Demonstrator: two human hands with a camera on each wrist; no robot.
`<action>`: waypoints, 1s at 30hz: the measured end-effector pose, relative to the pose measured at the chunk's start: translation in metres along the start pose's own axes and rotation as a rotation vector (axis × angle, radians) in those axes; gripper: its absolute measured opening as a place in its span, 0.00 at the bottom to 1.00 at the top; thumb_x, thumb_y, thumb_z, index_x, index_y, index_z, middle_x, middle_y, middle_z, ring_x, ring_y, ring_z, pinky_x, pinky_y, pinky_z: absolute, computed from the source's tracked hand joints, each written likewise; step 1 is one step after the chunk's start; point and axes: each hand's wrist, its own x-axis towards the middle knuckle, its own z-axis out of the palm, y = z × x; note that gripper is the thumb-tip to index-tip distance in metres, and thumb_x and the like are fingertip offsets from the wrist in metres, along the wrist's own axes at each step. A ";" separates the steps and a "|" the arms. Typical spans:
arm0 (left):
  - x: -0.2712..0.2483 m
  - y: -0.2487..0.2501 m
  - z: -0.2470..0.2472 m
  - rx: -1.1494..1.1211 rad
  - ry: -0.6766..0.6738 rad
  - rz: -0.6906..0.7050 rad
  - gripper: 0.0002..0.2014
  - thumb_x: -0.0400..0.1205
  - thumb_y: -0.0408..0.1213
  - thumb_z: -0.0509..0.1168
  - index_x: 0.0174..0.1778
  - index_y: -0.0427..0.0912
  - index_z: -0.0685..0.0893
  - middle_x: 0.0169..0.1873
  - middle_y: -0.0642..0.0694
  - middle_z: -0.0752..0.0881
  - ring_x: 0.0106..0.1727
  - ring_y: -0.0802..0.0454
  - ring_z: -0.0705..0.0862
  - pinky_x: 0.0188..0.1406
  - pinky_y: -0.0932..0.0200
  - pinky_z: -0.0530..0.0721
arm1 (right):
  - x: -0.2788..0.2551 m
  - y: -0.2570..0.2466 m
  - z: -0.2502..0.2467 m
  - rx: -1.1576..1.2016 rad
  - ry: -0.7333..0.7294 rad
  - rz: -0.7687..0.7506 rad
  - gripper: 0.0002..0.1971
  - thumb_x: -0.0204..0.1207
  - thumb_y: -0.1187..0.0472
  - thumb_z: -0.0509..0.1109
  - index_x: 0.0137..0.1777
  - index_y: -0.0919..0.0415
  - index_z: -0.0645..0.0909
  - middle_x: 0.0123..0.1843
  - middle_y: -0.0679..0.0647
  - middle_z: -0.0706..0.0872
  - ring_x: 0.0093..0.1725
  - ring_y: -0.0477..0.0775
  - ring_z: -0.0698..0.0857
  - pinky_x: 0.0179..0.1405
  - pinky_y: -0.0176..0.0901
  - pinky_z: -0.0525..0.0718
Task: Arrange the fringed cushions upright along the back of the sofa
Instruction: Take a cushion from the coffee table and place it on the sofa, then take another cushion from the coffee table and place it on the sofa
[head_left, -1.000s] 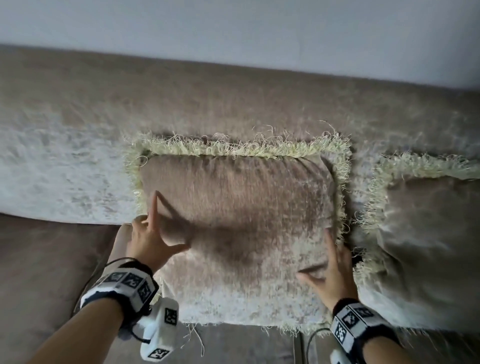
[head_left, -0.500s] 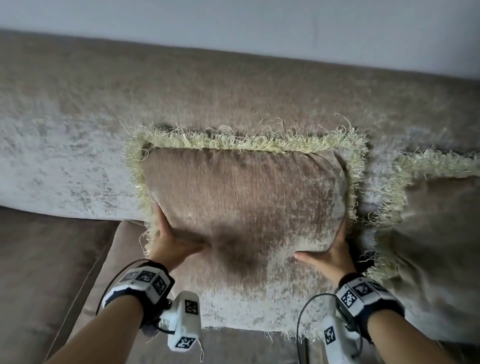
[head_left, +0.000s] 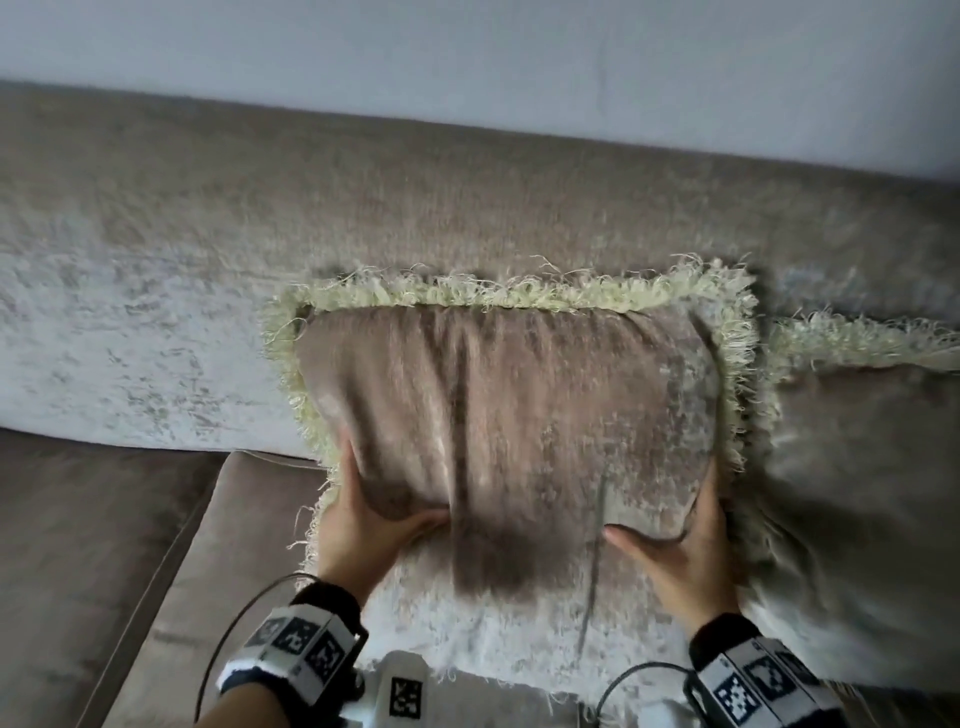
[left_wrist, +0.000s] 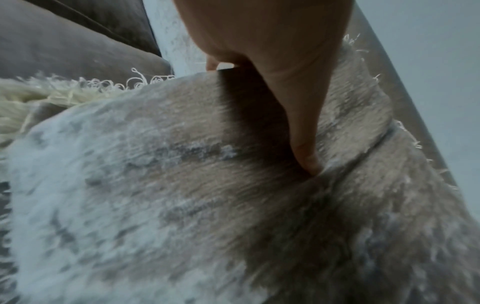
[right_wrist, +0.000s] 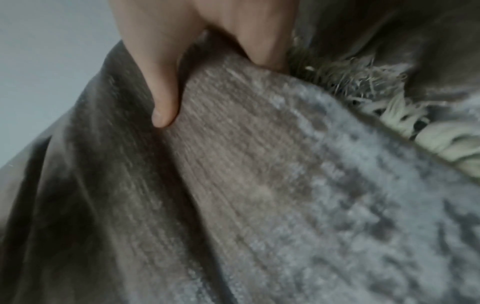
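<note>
1. Your left hand (head_left: 363, 525) and right hand (head_left: 685, 551) each clamp a side of the cushion (head_left: 509, 415), thumbs on its front.
2. It is taupe velvet with pale yellow fringe, upright against the sofa back (head_left: 363, 208).
3. A second cushion (head_left: 857, 467) stands just beside it.

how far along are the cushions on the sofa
Done: the cushion on the right already leans against the sofa back. In hand: the middle cushion, gripped at its sides by the left hand and right hand, is up against the back but not let go. Left: releasing it; no other cushions are in view.
</note>
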 end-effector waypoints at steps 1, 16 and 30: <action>-0.001 0.000 0.006 0.023 -0.007 0.011 0.68 0.47 0.54 0.83 0.79 0.57 0.47 0.57 0.42 0.85 0.58 0.40 0.83 0.57 0.48 0.83 | 0.003 0.001 -0.006 -0.037 0.016 0.008 0.65 0.49 0.48 0.86 0.82 0.45 0.48 0.82 0.49 0.63 0.81 0.49 0.63 0.80 0.62 0.61; -0.022 0.001 0.014 0.364 0.052 -0.258 0.69 0.54 0.68 0.75 0.74 0.62 0.26 0.77 0.38 0.61 0.78 0.44 0.62 0.72 0.24 0.53 | 0.024 -0.020 0.001 -1.010 -0.037 0.031 0.68 0.54 0.49 0.85 0.81 0.50 0.35 0.78 0.69 0.55 0.71 0.74 0.68 0.59 0.67 0.80; -0.204 -0.036 -0.124 0.144 0.596 -0.422 0.48 0.72 0.50 0.72 0.80 0.53 0.47 0.66 0.33 0.74 0.66 0.37 0.76 0.65 0.38 0.74 | -0.088 -0.200 0.114 -0.843 -0.686 -0.640 0.41 0.70 0.53 0.75 0.79 0.51 0.56 0.72 0.61 0.66 0.70 0.62 0.71 0.70 0.59 0.70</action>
